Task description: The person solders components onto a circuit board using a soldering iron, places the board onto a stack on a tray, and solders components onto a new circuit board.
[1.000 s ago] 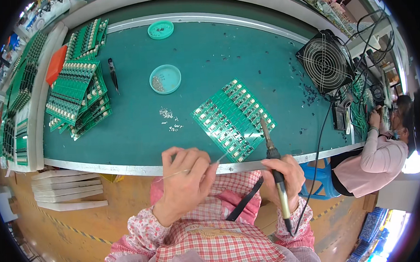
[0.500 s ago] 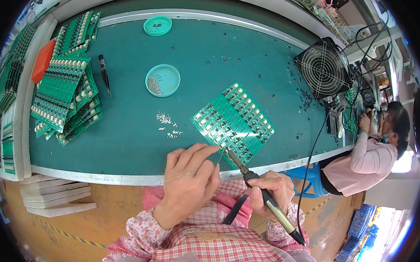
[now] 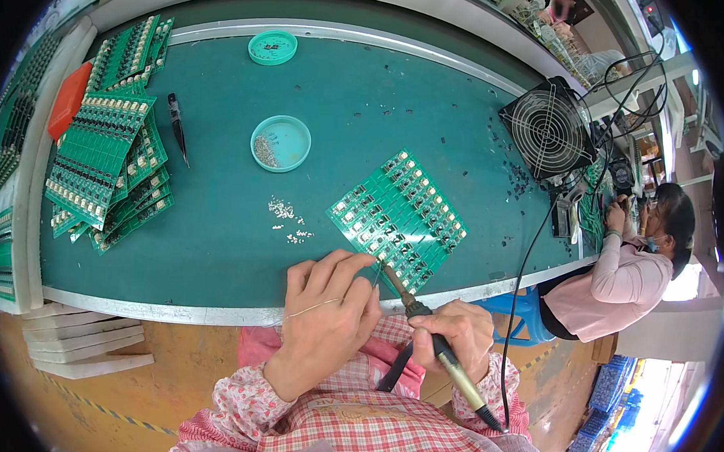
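Right hand: gripped well behind the hot end, probably for safety; your right hand (image 3: 461, 328)'s fingers close round the soldering iron (image 3: 459, 374), aimed at eleven o'clock.
Left hand: your left hand (image 3: 324, 318)'s fingers curl nearly together, pinching thin wire (image 3: 314, 307), apparently to guide it.
Board: circuit panel (image 3: 397, 224), one o'clock from your left hand, seemingly placed near the surface (image 3: 214, 180)'s edge for reach.
Dish: round dish (image 3: 297, 137), ten o'clock beyond.

Right hand (image 3: 457, 335) has a soldering iron (image 3: 462, 381), tip right at the near-left edge of a green circuit board (image 3: 398, 224), and the left hand (image 3: 324, 316) has a thin wire (image 3: 313, 307) pinched just beside it. Round dish (image 3: 295, 138) of tiny bits further back, stacked boards (image 3: 100, 157) off left, chunky black fan (image 3: 548, 129) over right.
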Demonstrator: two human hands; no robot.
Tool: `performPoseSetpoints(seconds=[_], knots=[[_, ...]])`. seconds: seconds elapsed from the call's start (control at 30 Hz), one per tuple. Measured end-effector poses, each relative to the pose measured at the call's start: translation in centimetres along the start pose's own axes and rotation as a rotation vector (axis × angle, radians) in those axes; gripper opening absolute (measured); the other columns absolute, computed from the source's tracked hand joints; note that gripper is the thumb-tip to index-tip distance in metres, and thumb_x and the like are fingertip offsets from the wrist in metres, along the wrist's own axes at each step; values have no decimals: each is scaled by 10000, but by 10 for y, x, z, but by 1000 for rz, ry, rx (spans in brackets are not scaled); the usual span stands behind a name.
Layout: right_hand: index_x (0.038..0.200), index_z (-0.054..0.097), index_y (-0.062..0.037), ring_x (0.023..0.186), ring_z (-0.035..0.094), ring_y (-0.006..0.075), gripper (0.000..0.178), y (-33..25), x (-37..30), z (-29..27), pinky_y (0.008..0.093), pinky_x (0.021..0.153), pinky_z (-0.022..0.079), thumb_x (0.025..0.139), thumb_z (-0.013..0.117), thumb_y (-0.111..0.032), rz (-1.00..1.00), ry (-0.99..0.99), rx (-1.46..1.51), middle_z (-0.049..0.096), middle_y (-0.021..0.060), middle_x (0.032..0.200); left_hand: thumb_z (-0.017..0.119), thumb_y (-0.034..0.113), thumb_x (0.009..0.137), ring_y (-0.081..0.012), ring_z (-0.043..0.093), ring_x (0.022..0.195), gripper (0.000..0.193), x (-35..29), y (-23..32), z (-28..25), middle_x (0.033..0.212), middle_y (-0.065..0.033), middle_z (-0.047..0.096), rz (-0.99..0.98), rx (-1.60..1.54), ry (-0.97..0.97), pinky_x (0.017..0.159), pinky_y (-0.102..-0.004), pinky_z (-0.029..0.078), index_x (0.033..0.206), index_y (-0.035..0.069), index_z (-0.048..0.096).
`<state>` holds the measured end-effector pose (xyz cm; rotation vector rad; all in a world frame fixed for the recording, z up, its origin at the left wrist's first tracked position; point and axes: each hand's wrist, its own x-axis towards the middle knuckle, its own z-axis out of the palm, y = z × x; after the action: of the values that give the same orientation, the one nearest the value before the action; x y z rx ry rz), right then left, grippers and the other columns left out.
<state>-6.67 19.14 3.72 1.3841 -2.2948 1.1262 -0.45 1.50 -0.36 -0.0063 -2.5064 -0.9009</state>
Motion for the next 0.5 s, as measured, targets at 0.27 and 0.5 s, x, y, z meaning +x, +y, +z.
performPoseSetpoints(seconds=[0.27, 0.5], knots=[[897, 664, -79, 479, 507, 118, 224, -13, 1, 4, 258, 465, 350, 730, 771, -184, -157, -176, -295, 464, -28, 583, 708, 52, 745, -248, 603, 1065, 118, 0, 0, 1, 1139, -43, 643, -6, -5, -1, 885, -419, 398, 787, 42, 598], [895, 663, -74, 484, 508, 133, 248, -13, -13, 13, 272, 456, 342, 701, 797, -152, -105, -125, -266, 463, -18, 589, 700, 49, 752, -253, 605, 1078, 122, -1, -1, -4, 1152, -49, 647, 1, -21, -24, 886, -419, 400, 776, 45, 580]])
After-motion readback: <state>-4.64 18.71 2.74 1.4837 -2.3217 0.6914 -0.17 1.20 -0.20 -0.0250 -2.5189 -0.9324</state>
